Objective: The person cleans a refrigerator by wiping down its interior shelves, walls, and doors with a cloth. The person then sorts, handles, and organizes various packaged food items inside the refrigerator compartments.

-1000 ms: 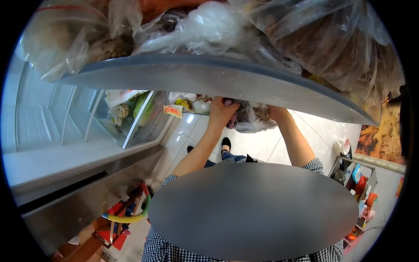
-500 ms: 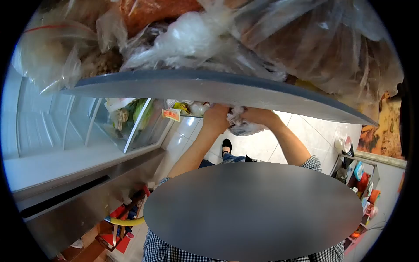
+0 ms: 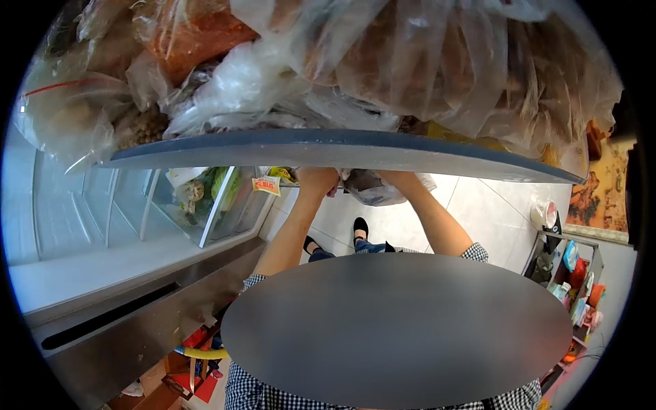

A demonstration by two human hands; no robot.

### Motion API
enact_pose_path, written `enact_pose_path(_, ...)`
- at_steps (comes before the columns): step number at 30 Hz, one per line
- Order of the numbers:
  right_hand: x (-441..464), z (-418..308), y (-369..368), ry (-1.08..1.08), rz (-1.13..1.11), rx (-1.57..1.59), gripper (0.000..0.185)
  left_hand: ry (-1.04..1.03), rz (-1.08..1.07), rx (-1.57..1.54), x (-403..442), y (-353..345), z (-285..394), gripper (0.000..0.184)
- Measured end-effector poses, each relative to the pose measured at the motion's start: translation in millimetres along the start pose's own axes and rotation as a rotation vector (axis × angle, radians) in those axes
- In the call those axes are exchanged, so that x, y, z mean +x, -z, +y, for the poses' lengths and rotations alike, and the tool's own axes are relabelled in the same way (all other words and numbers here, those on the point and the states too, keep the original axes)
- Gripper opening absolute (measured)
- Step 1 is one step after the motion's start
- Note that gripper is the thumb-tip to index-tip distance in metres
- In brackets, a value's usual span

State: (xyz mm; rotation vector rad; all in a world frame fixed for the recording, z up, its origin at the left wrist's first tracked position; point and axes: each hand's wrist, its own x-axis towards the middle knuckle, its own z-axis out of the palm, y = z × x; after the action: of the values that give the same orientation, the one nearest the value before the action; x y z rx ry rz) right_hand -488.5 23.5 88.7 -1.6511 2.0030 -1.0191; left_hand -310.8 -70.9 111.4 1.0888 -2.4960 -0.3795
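A clear plastic bag (image 3: pixel 374 190) with darker contents hangs below the near edge of a shelf (image 3: pixel 328 147). My right hand (image 3: pixel 398 176) grips the bag from its right side, its fingers partly hidden by the shelf edge. My left hand (image 3: pixel 318 180) is just left of the bag with its fingers curled in. The shelf covers its upper part, and what it holds, if anything, does not show. Left of that hand are a yellow packet (image 3: pixel 280 173) and an orange-and-white label (image 3: pixel 266 185).
Stuffed plastic bags (image 3: pixel 424 68) of food crowd the shelf above my hands. At left are a fridge door or wall (image 3: pixel 89 225) and a clear bin with green vegetables (image 3: pixel 222 184). A rack of goods (image 3: pixel 577 273) stands at right, over a tiled floor (image 3: pixel 471 219).
My left hand has moved left, away from the bag's gathered top, and a gap now shows between them. My right hand stays at the bag. The view has shifted slightly.
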Motion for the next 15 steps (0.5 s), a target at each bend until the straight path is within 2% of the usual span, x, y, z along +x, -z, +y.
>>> enact_pose_path(1,-1,7,3,0.006,0.039,0.011,0.032,0.007,-0.019,-0.034,2,-1,-2,0.025)
enact_pose_path(3,4,-20,41,-0.067,-0.024,-0.118,0.034,0.02,-0.061,-0.106,5,-2,-3,0.027)
enact_pose_path(6,4,-4,48,-0.106,0.008,0.026,0.037,0.097,-0.205,-0.059,9,9,-2,0.027)
enact_pose_path(9,-1,-22,71,-0.042,-0.12,-0.338,0.035,0.144,-0.296,-0.061,10,27,-12,0.026)
enact_pose_path(12,0,-34,89,0.017,-0.11,-0.3,0.031,0.045,0.129,-0.246,4,-6,-70,0.019)
enact_pose_path(15,-8,-22,84,0.074,0.101,0.021,0.023,-0.014,0.16,-0.33,6,8,-84,0.018)
